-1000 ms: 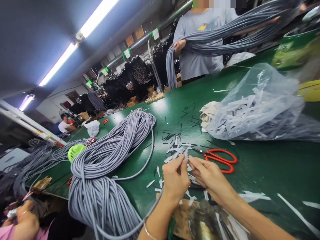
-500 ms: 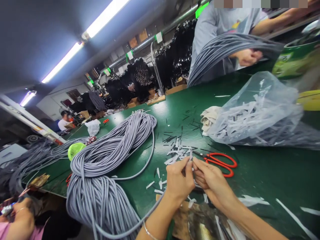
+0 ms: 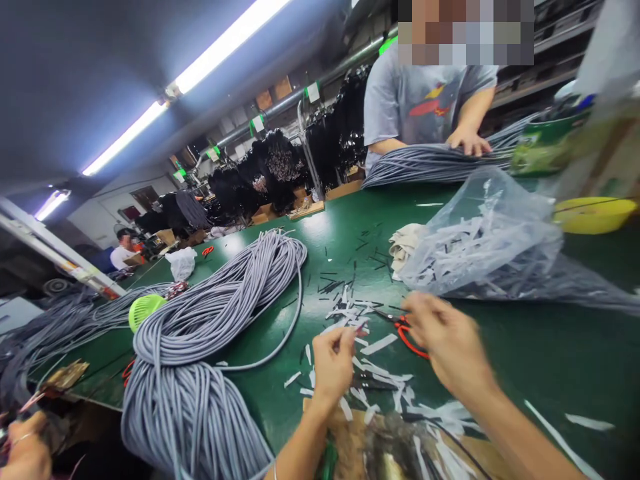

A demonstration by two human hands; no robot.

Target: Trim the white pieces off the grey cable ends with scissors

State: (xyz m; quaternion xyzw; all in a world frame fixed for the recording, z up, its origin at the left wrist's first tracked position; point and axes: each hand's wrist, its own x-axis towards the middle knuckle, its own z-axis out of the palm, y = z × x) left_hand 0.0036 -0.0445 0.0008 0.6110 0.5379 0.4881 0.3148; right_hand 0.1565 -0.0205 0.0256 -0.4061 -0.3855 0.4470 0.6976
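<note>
My left hand [image 3: 333, 367] is closed in a pinch on the end of a grey cable, a small reddish tip showing past the fingers. The big coil of grey cable [image 3: 200, 313] lies to its left and hangs over the table edge. Over the red-handled scissors [image 3: 413, 341] is my right hand [image 3: 445, 340], its fingers curled and smeared by motion; whether it touches the handles is hidden. White paper-like strips [image 3: 379, 345] and short black pieces are scattered between and below both hands.
A clear plastic bag of white scraps [image 3: 480, 247] lies on the green table [image 3: 550, 360]. Across it, a person [image 3: 430, 100] handles a grey cable bundle [image 3: 425, 165]. A yellow bowl [image 3: 595, 215] stands right, a green fan [image 3: 145, 311] left. Another person's hand [image 3: 30, 440] shows lower left.
My hands were together and have parted, the right moving up and right over the scissors. The person opposite has lowered the cable bundle onto the table.
</note>
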